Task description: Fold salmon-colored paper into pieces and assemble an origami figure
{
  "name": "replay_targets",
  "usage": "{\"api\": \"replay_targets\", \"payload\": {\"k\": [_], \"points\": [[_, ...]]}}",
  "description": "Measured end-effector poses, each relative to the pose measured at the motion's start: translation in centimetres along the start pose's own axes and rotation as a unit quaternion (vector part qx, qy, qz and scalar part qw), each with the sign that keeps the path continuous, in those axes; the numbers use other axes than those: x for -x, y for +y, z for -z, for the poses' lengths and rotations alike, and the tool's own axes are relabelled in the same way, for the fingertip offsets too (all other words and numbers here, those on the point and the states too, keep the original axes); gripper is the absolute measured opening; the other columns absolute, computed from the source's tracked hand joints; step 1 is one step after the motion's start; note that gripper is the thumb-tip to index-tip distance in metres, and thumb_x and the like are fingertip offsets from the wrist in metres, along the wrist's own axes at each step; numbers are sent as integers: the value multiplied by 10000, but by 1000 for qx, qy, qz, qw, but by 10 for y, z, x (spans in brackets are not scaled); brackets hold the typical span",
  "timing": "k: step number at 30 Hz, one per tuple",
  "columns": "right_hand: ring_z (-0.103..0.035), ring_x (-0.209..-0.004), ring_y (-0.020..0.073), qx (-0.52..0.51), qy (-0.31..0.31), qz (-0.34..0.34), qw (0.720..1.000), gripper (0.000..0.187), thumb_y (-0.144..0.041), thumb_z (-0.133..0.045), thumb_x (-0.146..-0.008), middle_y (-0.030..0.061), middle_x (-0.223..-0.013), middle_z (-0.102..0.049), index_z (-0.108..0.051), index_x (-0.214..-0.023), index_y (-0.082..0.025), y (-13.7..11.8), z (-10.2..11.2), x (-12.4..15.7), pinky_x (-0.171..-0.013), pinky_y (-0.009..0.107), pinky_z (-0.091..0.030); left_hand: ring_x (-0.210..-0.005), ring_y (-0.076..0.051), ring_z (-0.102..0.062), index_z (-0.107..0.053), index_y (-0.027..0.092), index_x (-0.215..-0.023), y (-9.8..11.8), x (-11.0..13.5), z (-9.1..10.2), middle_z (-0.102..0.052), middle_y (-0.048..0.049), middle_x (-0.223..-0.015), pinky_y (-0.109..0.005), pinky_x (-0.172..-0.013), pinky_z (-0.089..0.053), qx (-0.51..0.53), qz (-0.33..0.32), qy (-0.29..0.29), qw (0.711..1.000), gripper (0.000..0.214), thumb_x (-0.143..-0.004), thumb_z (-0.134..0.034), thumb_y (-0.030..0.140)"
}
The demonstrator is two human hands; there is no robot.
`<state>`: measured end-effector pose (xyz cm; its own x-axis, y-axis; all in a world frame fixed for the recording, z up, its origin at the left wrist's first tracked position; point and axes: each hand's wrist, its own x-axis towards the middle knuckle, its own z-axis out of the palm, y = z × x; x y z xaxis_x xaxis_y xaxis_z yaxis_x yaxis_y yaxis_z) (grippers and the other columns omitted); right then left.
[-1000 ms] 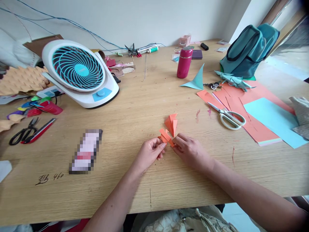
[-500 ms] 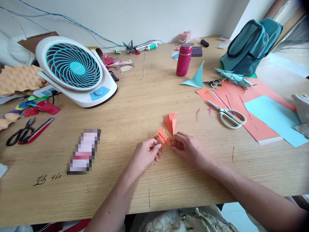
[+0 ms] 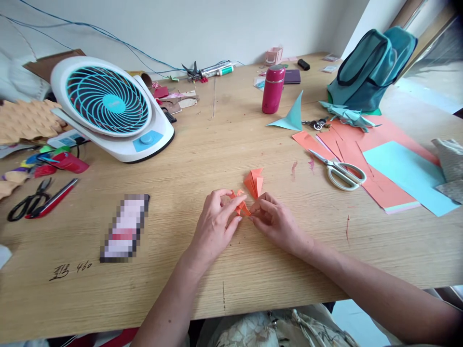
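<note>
A small folded orange paper piece (image 3: 241, 207) sits low over the wooden table (image 3: 224, 144), pinched from both sides. My left hand (image 3: 214, 225) grips its left side with curled fingers, and my right hand (image 3: 275, 221) pinches its right side. Most of the piece is hidden between my fingers. Just behind it on the table lies a second folded orange paper piece (image 3: 254, 182), touched by neither hand.
A white and teal desk fan (image 3: 108, 108) stands at the back left. White-handled scissors (image 3: 340, 172) lie on orange and blue paper sheets (image 3: 390, 164) to the right. Also here: a pink bottle (image 3: 273, 89), a folded teal paper shape (image 3: 291, 119), a teal backpack (image 3: 369, 72), black scissors (image 3: 27, 202).
My left hand has moved up and forward over the orange piece, fingers now curled on top of it. My right hand shifted slightly left, staying on the piece.
</note>
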<state>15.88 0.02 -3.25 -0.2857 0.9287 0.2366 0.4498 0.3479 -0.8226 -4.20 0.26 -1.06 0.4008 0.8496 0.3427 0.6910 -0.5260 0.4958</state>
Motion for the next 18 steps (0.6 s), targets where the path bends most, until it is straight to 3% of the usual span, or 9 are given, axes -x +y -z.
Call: {"api": "replay_targets", "payload": {"k": [2, 5, 9, 12, 18], "points": [[-619, -819, 171, -37, -8, 11, 999, 97, -120, -584, -882, 43, -937, -625, -609, -899, -212, -3, 2, 1, -760, 310, -502, -1197, -276, -513, -602, 281, -1314, 0, -1, -2, -461, -119, -1420, -511, -1036, -490, -26, -46, 7, 999, 467, -894, -619, 78], [-640, -826, 173, -83, -29, 7, 996, 91, -136, -560, -902, 24, -884, -665, -589, -886, -221, -8, 4, 3, -783, 314, -509, -1298, -291, -469, -639, 255, -1225, -1, -2, -3, -505, -108, -1433, -524, -1070, -478, -27, -71, 16, 997, 396, -915, -541, 30], [-647, -789, 153, -130, -38, -21, 991, 102, -192, -608, -895, 21, -906, -680, -601, -994, -215, -10, 3, 4, -768, 301, -521, -1222, -254, -555, -654, 206, -1154, -2, -3, -5, -646, -100, -1247, -473, -1046, -515, -10, -87, 13, 996, 317, -951, -479, 36], [-641, -781, 147, -181, -35, -50, 982, 212, -255, -662, -876, 39, -978, -672, -582, -1067, -209, -9, -1, 3, -738, 298, -530, -1275, -264, -557, -621, 191, -1243, 0, -4, -5, -683, -96, -1232, -483, -1072, -507, -16, -110, 14, 994, 383, -943, -455, 21], [-608, -781, 143, -252, -48, -51, 965, 51, -245, -610, -925, 20, -862, -641, -573, -913, -211, -12, 1, 3, -726, 284, -508, -1249, -253, -603, -602, 166, -1281, 9, -1, -2, -719, -98, -1167, -465, -1077, -513, 7, -108, 12, 994, 435, -916, -440, -7]]}}
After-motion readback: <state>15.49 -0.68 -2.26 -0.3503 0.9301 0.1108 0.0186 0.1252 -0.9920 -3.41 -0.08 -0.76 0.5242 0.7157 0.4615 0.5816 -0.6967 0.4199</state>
